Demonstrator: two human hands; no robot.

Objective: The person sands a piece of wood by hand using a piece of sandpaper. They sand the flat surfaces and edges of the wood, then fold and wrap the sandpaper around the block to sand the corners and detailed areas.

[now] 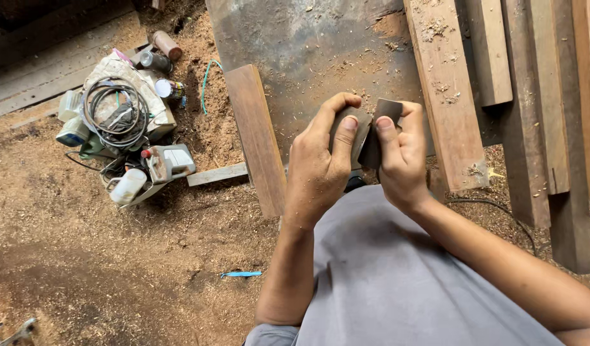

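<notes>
Though folded, dark stiff sheet (371, 138)

The floor (115, 256) is covered in sawdust. A short plank (256, 138) lies in the middle, beside a grey metal sheet (307, 45). More planks (445, 90) lie along the right side. Near the top left corner sits a pile of tools (125, 138), cables (115, 106) and cans (167, 45). A blue scrap (242, 274) lies lower down.

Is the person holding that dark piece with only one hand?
No, both the left hand and the right hand grip the dark flat piece.
</notes>
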